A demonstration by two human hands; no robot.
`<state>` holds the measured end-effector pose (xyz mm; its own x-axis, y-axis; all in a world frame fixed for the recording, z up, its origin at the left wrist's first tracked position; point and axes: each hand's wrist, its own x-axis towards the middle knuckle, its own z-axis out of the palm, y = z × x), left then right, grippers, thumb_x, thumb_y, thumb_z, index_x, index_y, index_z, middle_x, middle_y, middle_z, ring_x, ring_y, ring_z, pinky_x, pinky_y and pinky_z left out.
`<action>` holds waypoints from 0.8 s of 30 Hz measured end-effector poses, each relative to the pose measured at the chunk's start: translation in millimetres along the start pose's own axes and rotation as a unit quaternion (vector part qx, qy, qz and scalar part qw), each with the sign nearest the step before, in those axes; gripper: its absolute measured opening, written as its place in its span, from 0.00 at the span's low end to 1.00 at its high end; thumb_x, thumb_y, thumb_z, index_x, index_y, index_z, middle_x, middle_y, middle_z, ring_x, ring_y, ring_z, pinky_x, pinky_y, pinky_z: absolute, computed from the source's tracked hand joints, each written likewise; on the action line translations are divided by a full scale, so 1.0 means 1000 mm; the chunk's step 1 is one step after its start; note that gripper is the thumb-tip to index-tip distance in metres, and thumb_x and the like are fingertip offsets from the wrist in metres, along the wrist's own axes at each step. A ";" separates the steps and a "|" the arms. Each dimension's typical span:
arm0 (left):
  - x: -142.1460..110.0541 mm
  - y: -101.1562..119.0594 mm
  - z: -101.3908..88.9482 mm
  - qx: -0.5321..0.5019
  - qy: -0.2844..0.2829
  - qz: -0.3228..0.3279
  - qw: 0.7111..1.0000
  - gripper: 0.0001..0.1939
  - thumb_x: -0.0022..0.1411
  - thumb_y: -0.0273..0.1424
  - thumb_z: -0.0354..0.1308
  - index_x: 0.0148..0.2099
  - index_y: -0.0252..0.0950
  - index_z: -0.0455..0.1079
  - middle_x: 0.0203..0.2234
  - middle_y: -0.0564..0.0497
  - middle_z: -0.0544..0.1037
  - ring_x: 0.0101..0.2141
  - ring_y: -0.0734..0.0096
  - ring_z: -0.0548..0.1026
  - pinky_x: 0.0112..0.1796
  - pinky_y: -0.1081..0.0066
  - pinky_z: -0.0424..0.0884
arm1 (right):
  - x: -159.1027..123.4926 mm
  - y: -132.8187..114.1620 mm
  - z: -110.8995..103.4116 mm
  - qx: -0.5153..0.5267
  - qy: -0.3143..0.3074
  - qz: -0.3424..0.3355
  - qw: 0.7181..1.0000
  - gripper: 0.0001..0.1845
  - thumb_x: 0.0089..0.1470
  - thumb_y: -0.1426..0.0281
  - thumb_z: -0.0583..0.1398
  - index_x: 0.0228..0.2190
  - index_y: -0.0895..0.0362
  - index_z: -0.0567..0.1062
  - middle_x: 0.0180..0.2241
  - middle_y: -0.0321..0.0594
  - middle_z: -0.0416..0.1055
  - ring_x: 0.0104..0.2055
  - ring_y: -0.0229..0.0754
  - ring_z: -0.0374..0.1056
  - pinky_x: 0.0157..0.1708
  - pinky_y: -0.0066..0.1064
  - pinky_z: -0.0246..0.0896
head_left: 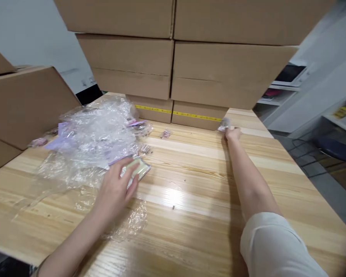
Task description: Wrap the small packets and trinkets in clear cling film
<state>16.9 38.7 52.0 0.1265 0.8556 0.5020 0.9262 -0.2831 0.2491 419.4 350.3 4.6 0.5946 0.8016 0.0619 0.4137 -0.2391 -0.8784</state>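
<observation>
Packet (142,169), flat pale-green plastic, sits clamped in your left hand (117,184), likely for control — your right hand (233,134) pinches crumpled grey-clear wrap (224,124).

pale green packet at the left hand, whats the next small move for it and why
I'd probably ease the packet a little to the right over the wooden tabletop. The left hand lies partly across it, and the packet is beside the heap of crumpled clear plastic, which could snag or drag along with it.
</observation>
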 end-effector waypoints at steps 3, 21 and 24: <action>0.016 -0.026 -0.006 0.161 0.032 -0.048 0.985 0.24 0.67 0.37 0.54 0.62 0.35 0.65 0.59 0.33 0.66 0.59 0.39 0.62 0.54 0.45 0.63 | -0.028 -0.005 -0.003 -0.080 0.035 -0.043 0.995 0.37 0.54 0.72 0.62 0.63 0.65 0.57 0.63 0.64 0.49 0.59 0.59 0.62 0.58 0.50 0.55; 0.006 0.077 0.009 -0.225 -0.018 0.161 0.961 0.13 0.72 0.27 0.47 0.53 0.37 0.71 0.47 0.46 0.77 0.49 0.66 0.74 0.51 0.66 0.71 | -0.286 -0.048 -0.037 0.085 -0.501 -0.445 0.737 0.27 0.54 0.59 0.62 0.55 0.53 0.73 0.63 0.46 0.62 0.64 0.51 0.60 0.63 0.46 0.56; 0.005 0.071 0.018 -0.163 -0.038 0.200 0.965 0.19 0.72 0.33 0.49 0.62 0.38 0.64 0.58 0.41 0.69 0.61 0.58 0.65 0.60 0.57 0.63 | -0.286 -0.045 -0.029 0.174 -0.470 -0.354 0.789 0.18 0.53 0.57 0.62 0.41 0.55 0.80 0.47 0.45 0.77 0.52 0.51 0.72 0.55 0.46 0.66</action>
<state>89.4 30.5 57.4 0.4878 0.6752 0.5533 0.6385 -0.7082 0.3014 250.9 115.6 40.3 -0.5431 0.7580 0.3613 0.1008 0.4860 -0.8681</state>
